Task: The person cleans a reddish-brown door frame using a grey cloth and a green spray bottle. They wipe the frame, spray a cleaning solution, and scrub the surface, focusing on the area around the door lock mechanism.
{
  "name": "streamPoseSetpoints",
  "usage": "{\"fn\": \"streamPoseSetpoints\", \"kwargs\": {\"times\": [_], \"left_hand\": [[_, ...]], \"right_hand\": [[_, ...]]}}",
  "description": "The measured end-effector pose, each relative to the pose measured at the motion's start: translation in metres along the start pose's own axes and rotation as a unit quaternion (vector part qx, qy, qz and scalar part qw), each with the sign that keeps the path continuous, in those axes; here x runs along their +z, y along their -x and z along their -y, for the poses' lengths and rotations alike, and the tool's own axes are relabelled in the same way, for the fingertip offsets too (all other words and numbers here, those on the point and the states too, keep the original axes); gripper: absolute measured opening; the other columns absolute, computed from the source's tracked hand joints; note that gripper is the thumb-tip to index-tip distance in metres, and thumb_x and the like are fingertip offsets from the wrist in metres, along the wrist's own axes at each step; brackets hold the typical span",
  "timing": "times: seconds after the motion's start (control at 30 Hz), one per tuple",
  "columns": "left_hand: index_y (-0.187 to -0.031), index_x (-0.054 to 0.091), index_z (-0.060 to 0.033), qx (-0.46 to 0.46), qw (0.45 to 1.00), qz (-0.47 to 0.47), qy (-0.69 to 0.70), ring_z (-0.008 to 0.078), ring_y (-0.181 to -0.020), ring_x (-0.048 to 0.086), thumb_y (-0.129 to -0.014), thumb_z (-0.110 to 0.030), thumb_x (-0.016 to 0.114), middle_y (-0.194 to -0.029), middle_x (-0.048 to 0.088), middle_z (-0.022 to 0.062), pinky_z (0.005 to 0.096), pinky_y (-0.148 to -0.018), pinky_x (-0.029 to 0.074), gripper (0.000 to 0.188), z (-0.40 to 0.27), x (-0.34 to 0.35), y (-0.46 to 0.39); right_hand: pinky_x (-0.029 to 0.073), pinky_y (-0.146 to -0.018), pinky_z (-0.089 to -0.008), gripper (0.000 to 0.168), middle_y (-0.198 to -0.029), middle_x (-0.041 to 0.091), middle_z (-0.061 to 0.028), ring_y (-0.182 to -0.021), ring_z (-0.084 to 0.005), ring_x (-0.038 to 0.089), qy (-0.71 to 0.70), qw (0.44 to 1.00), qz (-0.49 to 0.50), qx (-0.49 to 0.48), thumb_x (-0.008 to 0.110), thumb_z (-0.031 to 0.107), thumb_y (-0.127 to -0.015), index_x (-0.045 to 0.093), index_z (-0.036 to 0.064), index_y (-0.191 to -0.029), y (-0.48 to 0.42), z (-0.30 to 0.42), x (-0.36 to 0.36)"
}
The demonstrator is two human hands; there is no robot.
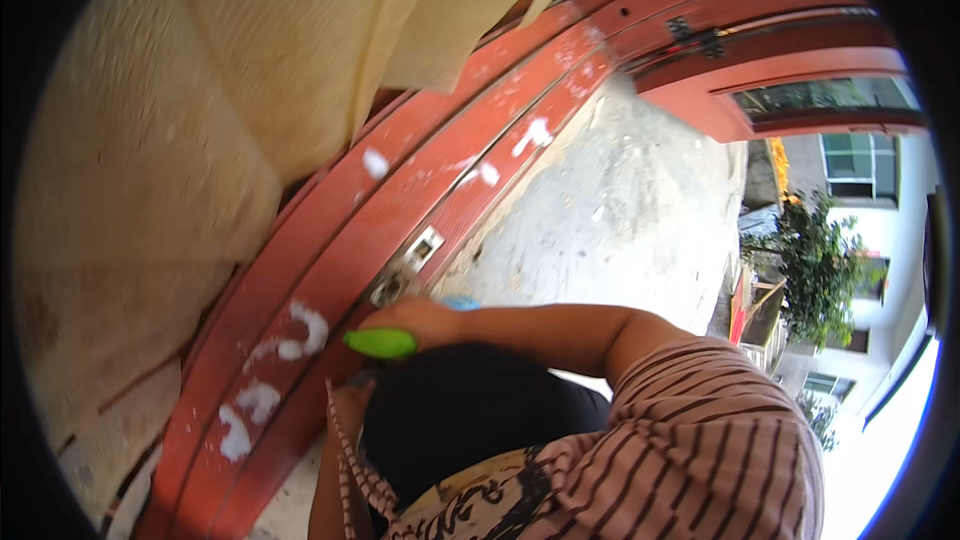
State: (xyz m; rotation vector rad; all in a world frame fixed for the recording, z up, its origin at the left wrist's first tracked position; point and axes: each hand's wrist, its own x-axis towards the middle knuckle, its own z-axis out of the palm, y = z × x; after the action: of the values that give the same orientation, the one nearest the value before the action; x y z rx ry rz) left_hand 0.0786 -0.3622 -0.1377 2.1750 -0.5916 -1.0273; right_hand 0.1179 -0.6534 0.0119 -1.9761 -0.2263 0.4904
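My right hand point(424, 321) reaches across from the right, against the red door frame point(352, 255). It is closed around a bright green, rounded object point(381, 343), perhaps a handle; its other end is hidden. A bit of something blue point(459, 303) shows beyond the wrist. Just above the hand, a metal strike plate point(424, 249) and a rough cut-out point(388, 289) sit in the frame. My left hand point(356, 399) is lower down by the frame, mostly hidden by dark clothing, near a small grey thing. White smears point(304, 334) mark the red surface.
Beige sheeting point(187, 127) covers the upper left. A red door point(697, 101) with a glass pane and a metal bolt point(697, 41) stands at upper right. Beyond the frame lies concrete ground point(622, 202), with a leafy tree point(814, 270) and a pale building point(862, 229) outside.
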Motion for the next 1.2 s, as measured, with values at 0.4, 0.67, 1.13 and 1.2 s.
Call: {"fn": "streamPoseSetpoints", "kwargs": {"times": [0.4, 0.67, 1.13, 1.2], "left_hand": [[-0.12, 0.061, -0.001, 0.078, 0.996, -0.033, -0.031, 0.0268, -0.106, 0.061, -0.09, -0.018, 0.052, -0.115, 0.062, 0.0187, 0.0365, -0.087, 0.05, 0.035, 0.062, 0.018, 0.002], [-0.116, 0.062, 0.0, 0.048, 0.998, -0.031, -0.027, 0.0303, -0.101, 0.062, -0.089, -0.024, 0.054, -0.109, 0.063, 0.0205, 0.0382, -0.084, 0.05, 0.037, 0.041, 0.002, 0.006], [-0.111, 0.063, 0.0018, -0.052, 0.999, -0.003, -0.011, 0.0366, -0.094, 0.064, -0.087, -0.035, 0.059, -0.1, 0.065, 0.0235, 0.0413, -0.08, 0.051, 0.044, -0.077, -0.055, 0.012], [-0.11, 0.063, 0.0021, -0.07, 0.998, -0.003, -0.012, 0.0375, -0.093, 0.064, -0.086, -0.036, 0.059, -0.099, 0.065, 0.0239, 0.0417, -0.08, 0.051, 0.045, -0.089, -0.061, 0.011]], "right_hand": [[0.049, -0.087, -0.0432, 0.053, -0.112, 0.063, -0.0168, -0.102, -0.0371, 0.061, -0.008, 1.0, 0.027, -0.012, 0.072, 0.024, -0.072, 0.057, 0.009, -0.121, -0.016, 0.01, -0.003], [0.052, -0.074, -0.0316, 0.033, -0.091, 0.068, -0.0078, -0.082, -0.0165, 0.065, -0.059, 0.88, -0.405, 0.239, 0.067, 0.01, -0.079, 0.062, 0.004, -0.111, 0.08, -0.027, -0.088], [0.05, -0.067, -0.0317, 0.033, -0.087, 0.066, -0.0064, -0.074, -0.0158, 0.061, -0.157, 0.782, -0.526, 0.296, 0.073, 0.013, -0.076, 0.063, 0.003, -0.105, 0.126, -0.084, -0.15], [0.05, -0.067, -0.0328, 0.034, -0.088, 0.065, -0.0068, -0.076, -0.0174, 0.061, -0.176, 0.767, -0.499, 0.364, 0.075, 0.014, -0.074, 0.063, 0.001, -0.103, 0.113, -0.073, -0.15]]}}
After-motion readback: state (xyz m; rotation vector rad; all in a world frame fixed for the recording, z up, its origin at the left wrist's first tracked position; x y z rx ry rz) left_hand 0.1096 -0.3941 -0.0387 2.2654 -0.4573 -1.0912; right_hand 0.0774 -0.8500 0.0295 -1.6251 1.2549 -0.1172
